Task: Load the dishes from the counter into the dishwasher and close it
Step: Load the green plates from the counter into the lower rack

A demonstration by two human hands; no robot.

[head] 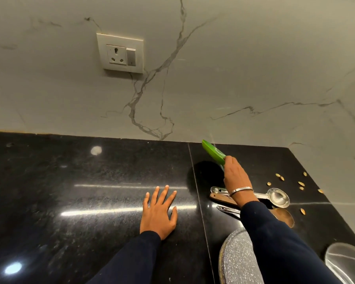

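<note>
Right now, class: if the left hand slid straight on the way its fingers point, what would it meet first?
The left hand would probably cross bare black stone counter and first meet the grey-veined marble wall; depth is unclear.

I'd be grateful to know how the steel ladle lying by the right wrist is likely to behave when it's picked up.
The steel ladle looks stiff. Its polished surface may be slippery in the fingers. The round bowl at one end probably makes it end-heavy, so it may tip bowl-down if gripped by the handle tip, near the right hand.

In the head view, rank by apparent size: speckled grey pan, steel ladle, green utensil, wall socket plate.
1. speckled grey pan, partly hidden and nearest the camera
2. steel ladle, handle partly covered
3. wall socket plate
4. green utensil, partly inside the right hand
</note>
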